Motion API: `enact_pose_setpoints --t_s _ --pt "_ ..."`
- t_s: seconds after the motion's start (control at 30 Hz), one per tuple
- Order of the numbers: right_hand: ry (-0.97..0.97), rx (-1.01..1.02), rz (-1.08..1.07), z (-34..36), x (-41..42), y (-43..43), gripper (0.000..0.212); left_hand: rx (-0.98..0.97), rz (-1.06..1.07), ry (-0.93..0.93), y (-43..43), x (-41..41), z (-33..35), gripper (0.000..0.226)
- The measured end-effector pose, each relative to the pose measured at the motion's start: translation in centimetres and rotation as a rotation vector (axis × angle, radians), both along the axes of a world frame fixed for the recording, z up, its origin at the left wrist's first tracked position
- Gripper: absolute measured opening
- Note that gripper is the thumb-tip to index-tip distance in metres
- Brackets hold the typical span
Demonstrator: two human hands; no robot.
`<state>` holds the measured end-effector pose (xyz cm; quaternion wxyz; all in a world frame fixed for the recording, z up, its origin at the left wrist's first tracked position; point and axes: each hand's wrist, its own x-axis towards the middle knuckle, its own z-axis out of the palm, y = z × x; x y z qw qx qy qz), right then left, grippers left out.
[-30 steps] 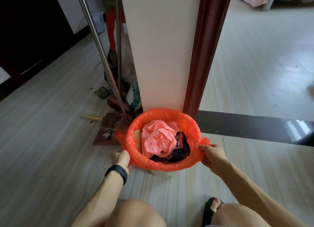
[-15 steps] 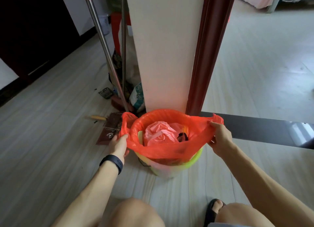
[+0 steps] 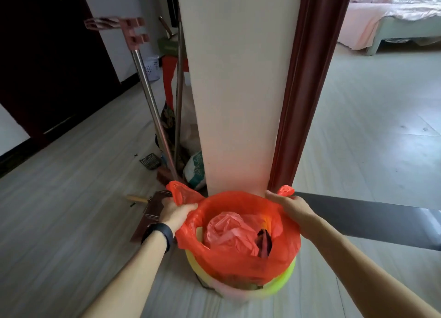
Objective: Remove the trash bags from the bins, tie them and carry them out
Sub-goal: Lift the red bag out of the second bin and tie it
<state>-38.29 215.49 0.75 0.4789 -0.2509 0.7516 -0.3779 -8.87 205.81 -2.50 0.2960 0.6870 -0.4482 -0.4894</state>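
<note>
Between left grip, right grip, bag held

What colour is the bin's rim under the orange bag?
Yellow-green; the bin rim shows best in head view.

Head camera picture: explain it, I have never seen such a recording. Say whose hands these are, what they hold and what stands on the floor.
No machine here: a person wears a camera on the head, so the view looks forward and down. The left hand and the right hand each hold a handle of the orange trash bag, its rim raised off the yellow-green bin that stands on the floor by a wall. Crumpled pink plastic lies inside the bag. Metal poles lean left of the wall.
</note>
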Motion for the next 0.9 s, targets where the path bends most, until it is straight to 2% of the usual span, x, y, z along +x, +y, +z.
enact_pose_setpoints --t_s 0.07,0.13,0.27,0.3,0.37,0.4,0.43,0.53,0.6,0.73,0.8,0.9 --pt "0.244 0.064 0.154 -0.1 0.1 -0.8 0.037 0.0 -0.17 -0.181 -0.6 -0.5 0.7 0.037" --pt "0.413 0.164 0.244 -0.4 -0.1 -1.8 0.027 0.013 -0.26 -0.311 -1.6 -0.8 1.0 0.026" --pt "0.462 0.221 0.245 -0.7 -0.4 -2.9 0.029 0.045 -0.205 -0.444 -2.6 -1.1 0.9 0.028" --pt "0.447 0.2 0.218 -0.8 -0.5 -3.0 0.029 0.047 -0.189 -0.454 -2.9 -1.0 0.7 0.032" --pt "0.368 0.113 0.138 -1.0 -0.7 -3.2 0.027 0.054 -0.13 -0.405 -3.3 -0.5 0.3 0.055" --pt "0.3 0.05 0.085 -1.0 -0.8 -3.3 0.027 0.073 -0.113 -0.365 -3.6 -0.2 -0.1 0.068" --pt "0.207 -0.027 0.014 -0.8 -0.8 -3.3 0.025 0.074 -0.112 -0.321 -3.7 0.0 -0.4 0.072" --pt "-0.095 -0.206 -0.141 1.0 -0.2 -2.2 0.011 -0.051 -0.069 -0.152 -3.9 0.2 -0.1 0.037" --pt "-0.168 -0.268 -0.135 2.2 0.0 -0.9 0.009 -0.17 0.0 -0.065 -3.1 -0.3 1.4 0.033" --pt "-0.022 -0.39 -0.073 3.9 0.6 1.5 0.008 -0.37 -0.023 -0.015 -0.1 -1.8 6.0 0.031" --pt "0.142 -0.443 -0.043 4.6 1.1 2.3 0.01 -0.426 -0.173 -0.121 1.2 -2.2 7.9 0.038" --pt "0.428 -0.527 0.028 6.4 1.9 3.1 0.026 -0.389 -0.494 -0.243 2.5 -2.3 10.7 0.033"
